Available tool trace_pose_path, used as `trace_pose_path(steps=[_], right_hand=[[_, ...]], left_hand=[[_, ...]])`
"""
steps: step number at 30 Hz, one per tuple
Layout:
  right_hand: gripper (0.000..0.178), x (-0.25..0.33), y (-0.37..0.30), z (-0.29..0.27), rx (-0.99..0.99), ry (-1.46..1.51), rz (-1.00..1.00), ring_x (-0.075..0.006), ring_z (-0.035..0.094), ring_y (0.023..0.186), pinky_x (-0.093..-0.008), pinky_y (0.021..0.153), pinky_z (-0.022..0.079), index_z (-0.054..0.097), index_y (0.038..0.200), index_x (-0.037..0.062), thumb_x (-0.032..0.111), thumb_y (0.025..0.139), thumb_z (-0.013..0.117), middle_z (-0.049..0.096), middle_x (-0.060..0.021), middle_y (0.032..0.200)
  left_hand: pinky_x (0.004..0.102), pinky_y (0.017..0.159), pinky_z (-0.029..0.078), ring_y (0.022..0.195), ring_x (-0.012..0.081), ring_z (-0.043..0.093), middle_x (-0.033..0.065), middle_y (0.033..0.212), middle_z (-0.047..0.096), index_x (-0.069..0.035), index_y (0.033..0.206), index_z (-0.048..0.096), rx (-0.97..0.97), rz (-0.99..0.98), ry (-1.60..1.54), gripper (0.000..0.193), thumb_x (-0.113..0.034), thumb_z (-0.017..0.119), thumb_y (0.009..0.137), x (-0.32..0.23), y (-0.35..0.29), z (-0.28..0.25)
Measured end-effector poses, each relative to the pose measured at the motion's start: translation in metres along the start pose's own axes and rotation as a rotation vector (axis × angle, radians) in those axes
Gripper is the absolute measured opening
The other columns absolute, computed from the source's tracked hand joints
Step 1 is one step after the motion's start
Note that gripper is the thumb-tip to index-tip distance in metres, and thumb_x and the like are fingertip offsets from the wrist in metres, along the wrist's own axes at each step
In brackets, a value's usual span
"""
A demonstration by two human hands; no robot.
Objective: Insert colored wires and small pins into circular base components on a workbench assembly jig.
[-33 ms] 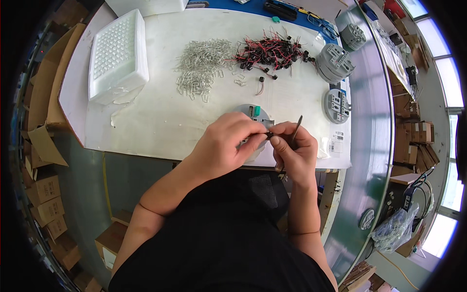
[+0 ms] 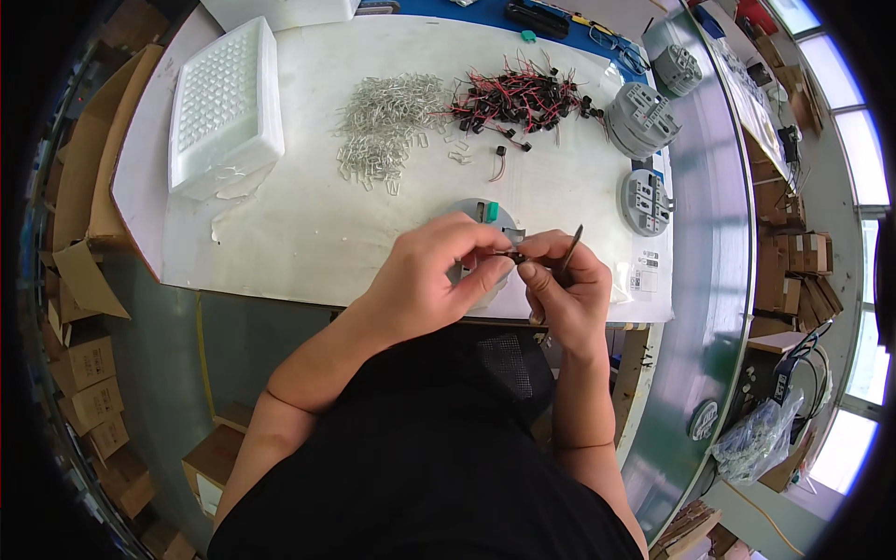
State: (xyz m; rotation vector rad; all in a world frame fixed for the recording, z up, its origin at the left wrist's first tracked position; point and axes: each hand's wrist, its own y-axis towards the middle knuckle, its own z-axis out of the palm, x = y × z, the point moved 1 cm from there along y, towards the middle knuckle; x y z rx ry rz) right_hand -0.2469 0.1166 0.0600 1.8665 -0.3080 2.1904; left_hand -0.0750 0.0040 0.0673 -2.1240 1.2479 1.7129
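My left hand (image 2: 431,273) and my right hand (image 2: 567,291) meet at the table's near edge, fingertips pinched together. Between them is a small black part with thin wires (image 2: 519,257), like those in the pile, mostly covered by the fingers. A slim dark metal tool (image 2: 573,245) sticks up from my right hand, tucked between the fingers; its exact kind is unclear. Under my hands lies a round grey base (image 2: 469,207) with a green block (image 2: 492,212) on it, partly hidden by my left hand.
Farther off are a heap of bent metal clips (image 2: 392,112) and a pile of black parts with red and black wires (image 2: 523,98). A white foam tray (image 2: 224,103) stands at left. At right are stacked grey round bases (image 2: 642,121) and a single grey base (image 2: 646,203).
My left fingers have shifted slightly, showing a bit more of the small wired part. The tool in my right hand has tilted a little.
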Motion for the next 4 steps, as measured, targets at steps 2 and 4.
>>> trace_pose_path(steps=[2, 4], right_hand=[[0.017, 0.0000, 0.0016, -0.0013, -0.005, -0.086, -0.118, -0.0052, 0.056, 0.063, -0.0186, 0.050, 0.043, 0.070, 0.113, -0.0043, -0.009, 0.097, 0.070, 0.070, -0.0091, 0.104], [0.019, -0.0048, 0.0022, -0.0090, 0.070, -0.311, -0.299, -0.0072, 0.058, 0.064, -0.0194, 0.049, 0.044, 0.068, 0.122, -0.0021, 0.003, 0.104, 0.068, 0.070, -0.0122, 0.107]], left_hand=[[0.0290, 0.075, 0.059, 0.078, 0.0155, 0.073, 0.0067, 0.094, 0.075, 0.003, 0.105, 0.075, 0.031, -0.137, -0.165, 0.019, -0.014, 0.080, 0.096, 0.0008, -0.0006, -0.0009], [0.0348, 0.089, 0.058, 0.089, 0.0202, 0.073, 0.0004, 0.108, 0.077, -0.005, 0.116, 0.076, 0.237, -0.494, -0.426, 0.018, -0.016, 0.073, 0.102, 0.0057, -0.0027, -0.0025]])
